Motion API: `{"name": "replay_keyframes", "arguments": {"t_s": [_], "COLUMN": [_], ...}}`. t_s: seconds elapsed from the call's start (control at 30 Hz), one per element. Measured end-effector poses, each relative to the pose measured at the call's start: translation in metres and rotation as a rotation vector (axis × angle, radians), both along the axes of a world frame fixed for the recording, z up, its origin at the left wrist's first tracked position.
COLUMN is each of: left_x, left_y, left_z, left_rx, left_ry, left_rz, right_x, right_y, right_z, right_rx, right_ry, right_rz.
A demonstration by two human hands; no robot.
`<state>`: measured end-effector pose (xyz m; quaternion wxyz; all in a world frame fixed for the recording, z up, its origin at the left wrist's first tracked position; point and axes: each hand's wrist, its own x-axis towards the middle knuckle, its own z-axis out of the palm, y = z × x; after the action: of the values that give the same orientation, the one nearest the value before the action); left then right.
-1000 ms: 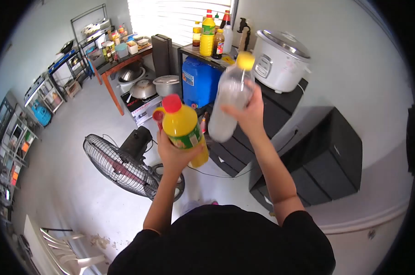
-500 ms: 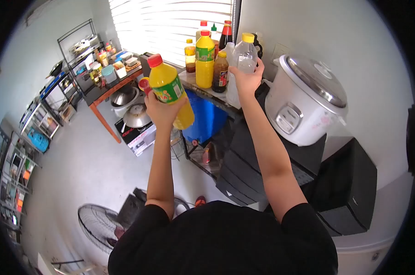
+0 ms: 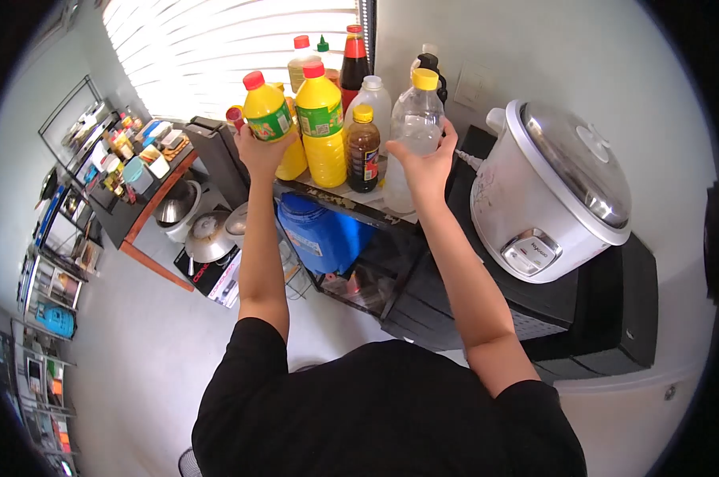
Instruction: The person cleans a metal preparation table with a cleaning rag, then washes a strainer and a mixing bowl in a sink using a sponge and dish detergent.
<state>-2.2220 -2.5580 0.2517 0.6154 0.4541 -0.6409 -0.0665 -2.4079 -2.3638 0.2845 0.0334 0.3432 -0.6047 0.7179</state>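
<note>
My left hand [image 3: 262, 153] is closed round a yellow bottle [image 3: 269, 110] with a red cap and green label, at the left end of a narrow shelf [image 3: 375, 208]. Just left of that hand shows another red cap [image 3: 234, 116]; what it belongs to is mostly hidden. My right hand [image 3: 424, 163] grips a clear plastic bottle [image 3: 417, 115] with a yellow cap, upright over the shelf's right end. Between my hands stand a second yellow bottle [image 3: 321, 127], a dark sauce bottle [image 3: 362, 147] with a yellow cap, and a whitish jug [image 3: 373, 103].
Behind these stands a tall dark bottle [image 3: 354, 63] with a red cap. A large rice cooker [image 3: 526, 191] sits on black boxes to the right. Below the shelf is a blue container [image 3: 315, 234]. A wooden-edged table [image 3: 156, 207] with jars stands at left.
The left hand has carried the yellow bottle from in front of the shelf to among the bottles at its left end. My view has moved closer; the right hand keeps its hold.
</note>
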Motion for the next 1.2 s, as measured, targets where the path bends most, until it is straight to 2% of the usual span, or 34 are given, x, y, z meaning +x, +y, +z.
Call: {"name": "replay_keyframes", "arguments": {"t_s": [0.07, 0.1, 0.2, 0.3, 0.43, 0.53, 0.6, 0.67, 0.73, 0.83, 0.93, 1.0, 1.07, 1.13, 1.2], "left_x": [-0.001, -0.002, -0.005, -0.012, -0.013, -0.012, -0.012, -0.01, -0.008, -0.007, -0.004, -0.005, -0.02, -0.047, -0.082], "left_y": [-0.02, -0.027, -0.044, -0.052, -0.038, -0.016, -0.01, 0.002, 0.021, 0.055, 0.13, 0.184, 0.277, 0.373, 0.448], "left_z": [-0.002, -0.003, -0.006, -0.011, -0.016, -0.016, -0.027, -0.033, -0.036, -0.049, -0.047, -0.054, -0.049, -0.041, -0.056], "left_rx": [-0.079, -0.03, 0.104, 0.153, 0.147, 0.197, 0.185, 0.179, 0.173, 0.126, 0.077, -0.011, -0.063, -0.057, -0.026], "left_ry": [-0.027, -0.014, -0.064, -0.039, -0.036, 0.062, 0.23, 0.248, 0.267, 0.325, 0.345, 0.449, 0.511, 0.531, 0.47], "left_rz": [-0.197, -0.268, -0.312, -0.308, -0.32, -0.31, -0.333, -0.29, -0.249, -0.276, -0.212, -0.264, -0.321, -0.38, -0.477], "right_x": [-0.006, -0.007, -0.007, -0.009, -0.006, 0.001, 0.011, 0.026, 0.042, 0.05, 0.029, 0.012, -0.008, -0.028, -0.046], "right_y": [0.0, 0.001, 0.0, -0.002, 0.008, 0.025, 0.04, 0.064, 0.103, 0.169, 0.246, 0.309, 0.374, 0.439, 0.499], "right_z": [-0.004, -0.006, -0.008, -0.01, -0.01, -0.009, -0.008, -0.009, -0.007, -0.035, -0.086, -0.113, -0.121, -0.122, -0.134], "right_rx": [-0.021, -0.013, 0.003, 0.015, 0.043, 0.089, 0.09, 0.172, 0.156, 0.172, 0.328, 0.497, 0.62, 0.599, 0.702], "right_ry": [0.037, 0.03, 0.048, 0.016, 0.128, 0.191, 0.241, 0.336, 0.343, 0.481, 0.696, 0.638, 0.479, 0.371, 0.208], "right_rz": [0.145, 0.132, 0.12, 0.147, 0.127, 0.123, 0.122, 0.109, 0.28, 0.613, 1.062, 1.126, 1.09, 0.941, 0.765]}}
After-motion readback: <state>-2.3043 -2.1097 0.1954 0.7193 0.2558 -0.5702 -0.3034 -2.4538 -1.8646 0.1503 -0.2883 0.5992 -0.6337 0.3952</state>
